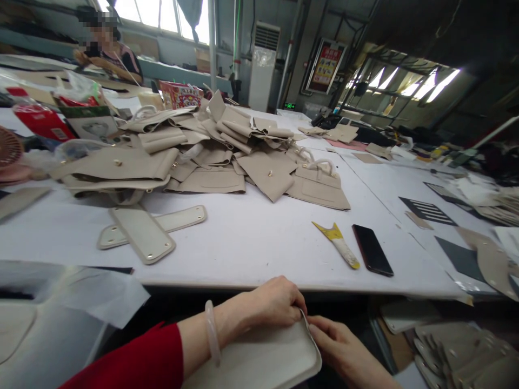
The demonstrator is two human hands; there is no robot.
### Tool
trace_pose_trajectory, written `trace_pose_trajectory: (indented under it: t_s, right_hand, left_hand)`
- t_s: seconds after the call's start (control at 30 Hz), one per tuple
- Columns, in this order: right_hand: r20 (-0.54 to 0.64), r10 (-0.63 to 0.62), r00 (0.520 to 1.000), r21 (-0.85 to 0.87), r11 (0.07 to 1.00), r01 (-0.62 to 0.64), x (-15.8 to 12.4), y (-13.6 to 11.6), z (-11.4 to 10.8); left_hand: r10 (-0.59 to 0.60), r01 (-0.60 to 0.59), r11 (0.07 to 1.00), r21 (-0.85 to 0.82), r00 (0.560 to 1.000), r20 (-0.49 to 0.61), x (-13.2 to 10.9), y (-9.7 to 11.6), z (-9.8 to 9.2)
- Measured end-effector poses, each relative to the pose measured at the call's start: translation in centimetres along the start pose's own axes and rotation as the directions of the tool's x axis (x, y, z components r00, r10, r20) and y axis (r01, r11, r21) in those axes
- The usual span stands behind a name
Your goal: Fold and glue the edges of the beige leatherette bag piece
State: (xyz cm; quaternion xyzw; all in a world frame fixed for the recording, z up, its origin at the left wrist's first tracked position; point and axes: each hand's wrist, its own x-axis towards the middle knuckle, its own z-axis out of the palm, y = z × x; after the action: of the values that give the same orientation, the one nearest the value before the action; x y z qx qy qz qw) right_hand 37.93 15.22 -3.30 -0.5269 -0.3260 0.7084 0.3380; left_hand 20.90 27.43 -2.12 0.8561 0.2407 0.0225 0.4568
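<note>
Cream panel (273, 354), bottom cut off

A smooth off-white panel (263, 356), round-cornered with a thin beige edge, extends below the left fingers (299, 302), its side edge beside the right fingers (319, 325).

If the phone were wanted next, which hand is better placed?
Probably the right hand: it's nearer the black phone, at the right edge of the pale panel. The left hand sits farther left, curled over the panel's edge.
</note>
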Motion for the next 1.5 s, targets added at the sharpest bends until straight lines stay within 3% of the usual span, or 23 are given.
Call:
trace_pose_trajectory:
  t_s: [0.33,0.47,0.6,0.73,0.9,1.03,1.1,1.17,1.2,1.27,1.3,1.37,1.4,1.5]
  right_hand:
    - [0.115,0.249,0.962,-0.338,0.92,-0.198,0.8,-4.4,0.2]
    - [0.133,0.29,0.948,-0.469,0.861,-0.198,1.7,-5.0,-0.2]
    - [0.158,0.294,0.943,-0.535,0.828,-0.169,2.2,-5.6,-0.4]
    - [0.151,0.211,0.966,-0.577,0.812,-0.087,2.0,-5.6,0.0]
    - [0.015,0.086,0.996,-0.488,0.87,-0.068,1.1,-3.5,0.3]
    - [0.151,0.066,0.986,-0.279,0.96,-0.022,1.3,-1.1,-0.8]
    - [0.156,-0.02,0.988,-0.324,0.943,0.07,1.9,-0.7,-1.0]
    - [0.122,-0.187,0.975,-0.51,0.831,0.223,2.6,-1.1,-0.4]
    - [0.14,-0.287,0.948,-0.614,0.726,0.31,2.9,-1.5,0.3]
    - [0.294,-0.446,0.846,-0.76,0.428,0.49,3.3,-2.6,2.3]
    - [0.411,-0.466,0.783,-0.785,0.255,0.564,3.5,-3.0,3.5]
    - [0.608,-0.396,0.688,-0.76,-0.039,0.649,4.0,-3.7,5.8]
    - [0.662,-0.339,0.668,-0.736,-0.129,0.664,4.3,-3.7,6.9]
    - [0.703,-0.249,0.667,-0.711,-0.194,0.676,5.4,-3.3,9.0]
  left_hand:
    - [0.022,-0.021,1.0,-0.021,1.0,0.019,-1.6,0.2,-1.4]
    - [-0.018,0.018,0.999,0.036,1.0,-0.01,-4.8,0.3,-2.3]
    - [-0.166,0.172,0.984,0.039,0.979,-0.122,-9.3,-0.1,-2.3]
    - [-0.334,0.332,0.942,-0.043,0.92,-0.208,-13.3,-0.5,-1.5]
    - [-0.45,0.44,0.89,-0.119,0.81,-0.376,-16.1,0.3,-0.2]
    - [-0.515,0.486,0.852,-0.195,0.707,-0.485,-18.1,0.9,0.9]
    - [-0.546,0.466,0.836,-0.289,0.657,-0.519,-19.3,0.8,1.6]
    - [-0.562,0.401,0.827,-0.394,0.63,-0.537,-20.3,0.5,2.4]
    - [-0.564,0.367,0.823,-0.435,0.623,-0.541,-20.6,0.3,2.8]
    - [-0.559,0.326,0.823,-0.465,0.606,-0.565,-20.7,0.1,3.4]
    - [-0.551,0.324,0.831,-0.453,0.596,-0.584,-20.5,0.1,3.6]
    - [-0.521,0.347,0.853,-0.389,0.583,-0.623,-19.6,0.2,3.6]
    - [-0.502,0.369,0.864,-0.342,0.586,-0.636,-19.2,0.3,3.5]
    - [-0.451,0.443,0.878,-0.182,0.637,-0.625,-17.9,0.5,2.9]
